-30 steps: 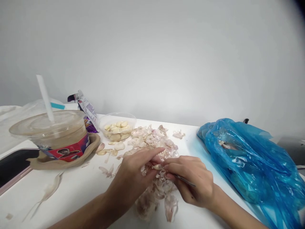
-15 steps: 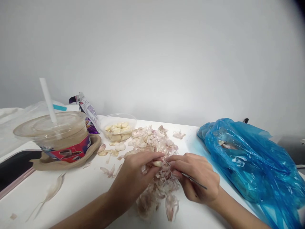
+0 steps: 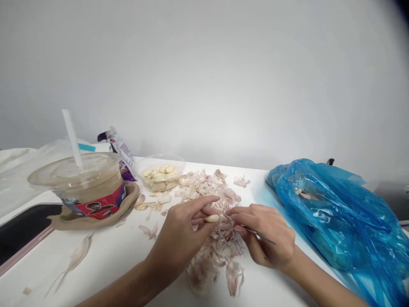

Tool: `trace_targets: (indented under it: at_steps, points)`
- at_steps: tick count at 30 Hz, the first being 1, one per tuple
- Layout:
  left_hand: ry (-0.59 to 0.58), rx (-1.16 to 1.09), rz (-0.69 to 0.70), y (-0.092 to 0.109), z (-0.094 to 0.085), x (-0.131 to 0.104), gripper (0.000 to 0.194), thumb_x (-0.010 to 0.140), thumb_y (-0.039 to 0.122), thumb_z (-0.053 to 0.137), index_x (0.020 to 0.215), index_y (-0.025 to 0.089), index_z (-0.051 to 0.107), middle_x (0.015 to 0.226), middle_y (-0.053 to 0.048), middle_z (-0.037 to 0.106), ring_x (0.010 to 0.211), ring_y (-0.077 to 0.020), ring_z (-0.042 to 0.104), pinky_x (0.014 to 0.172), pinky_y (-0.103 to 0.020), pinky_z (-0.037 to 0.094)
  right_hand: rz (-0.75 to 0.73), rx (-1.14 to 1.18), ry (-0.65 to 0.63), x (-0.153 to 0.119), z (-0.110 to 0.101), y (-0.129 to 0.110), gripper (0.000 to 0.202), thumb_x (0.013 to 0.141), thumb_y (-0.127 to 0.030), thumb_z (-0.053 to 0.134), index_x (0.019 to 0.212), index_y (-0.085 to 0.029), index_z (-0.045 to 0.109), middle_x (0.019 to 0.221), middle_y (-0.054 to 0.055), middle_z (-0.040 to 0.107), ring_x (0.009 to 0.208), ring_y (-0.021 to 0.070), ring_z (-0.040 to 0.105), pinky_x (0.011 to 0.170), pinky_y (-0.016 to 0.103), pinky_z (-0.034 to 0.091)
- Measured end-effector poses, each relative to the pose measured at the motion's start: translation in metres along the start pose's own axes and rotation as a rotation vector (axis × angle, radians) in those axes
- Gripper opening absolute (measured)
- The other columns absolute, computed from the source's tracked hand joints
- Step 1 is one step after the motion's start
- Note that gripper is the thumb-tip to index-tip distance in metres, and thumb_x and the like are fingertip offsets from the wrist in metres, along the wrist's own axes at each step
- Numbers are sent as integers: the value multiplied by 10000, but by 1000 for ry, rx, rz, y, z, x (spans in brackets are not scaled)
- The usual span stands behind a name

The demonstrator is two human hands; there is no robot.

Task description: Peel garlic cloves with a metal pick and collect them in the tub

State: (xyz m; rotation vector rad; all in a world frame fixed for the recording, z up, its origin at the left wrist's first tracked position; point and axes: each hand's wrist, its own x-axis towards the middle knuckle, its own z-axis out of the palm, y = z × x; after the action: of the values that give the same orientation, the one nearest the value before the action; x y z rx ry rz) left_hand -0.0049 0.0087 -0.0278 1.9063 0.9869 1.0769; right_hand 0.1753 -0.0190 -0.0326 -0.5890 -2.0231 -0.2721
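Clove (image 3: pixel 213 218) now bare, gap btwn hands (image 3: pixel 182 230) sl. wider

Soft, diffuse light lay brightest on the middle of the wall (image 3: pixel 220 98) and greyed toward the sides, small glints sparkled on the blue bag (image 3: pixel 332 226), a bluish tint spread over the worktop (image 3: pixel 259 197) beside it, and the nearest garlic skins (image 3: pixel 201 273) looked blurred.
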Motion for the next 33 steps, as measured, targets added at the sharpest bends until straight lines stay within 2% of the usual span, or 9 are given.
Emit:
trace_targets:
  at_steps: [6, 13, 22, 27, 33]
  points:
    - [45, 46, 36, 5, -2, -1, 337, 713, 105, 595, 1046, 122, 642, 823, -54, 693, 696, -138, 662, 646, -229, 578, -6, 3, 37, -1, -1, 1, 203, 805, -65, 517, 997, -102, 573, 814, 108, 703, 636, 146, 641, 476, 260, 493]
    - [36, 112, 102, 5, 1, -2, 333, 701, 77, 580, 1018, 155, 647, 784, -20, 670, 660, -112, 643, 633, -186, 558, 6, 9, 52, -1, 0, -3, 226, 784, -50, 530, 1001, -96, 575, 822, 115, 703, 657, 163, 654, 475, 274, 480]
    - [37, 109, 85, 2, 0, 0, 311, 722, 133, 599, 1028, 158, 645, 810, -32, 691, 661, -124, 661, 600, -190, 574, 35, 1, 52, -1, 1, -5, 219, 784, -46, 518, 993, -92, 569, 817, 109, 700, 671, 165, 659, 500, 280, 484]
    - [108, 120, 137, 0, -1, 1, 296, 701, 135, 647, 994, 170, 665, 858, -37, 715, 719, -135, 682, 628, -173, 577, 22, 4, 61, -2, 1, -4, 228, 775, -37, 520, 993, -85, 568, 795, 119, 696, 680, 176, 659, 498, 287, 483]
    - [237, 7, 219, -4, -3, -3, 329, 679, 95, 683, 960, 264, 662, 853, 38, 728, 739, -104, 694, 690, -148, 570, 19, 10, 130, 1, -1, -2, 268, 770, -12, 511, 1023, -85, 563, 805, 124, 689, 697, 178, 661, 500, 284, 487]
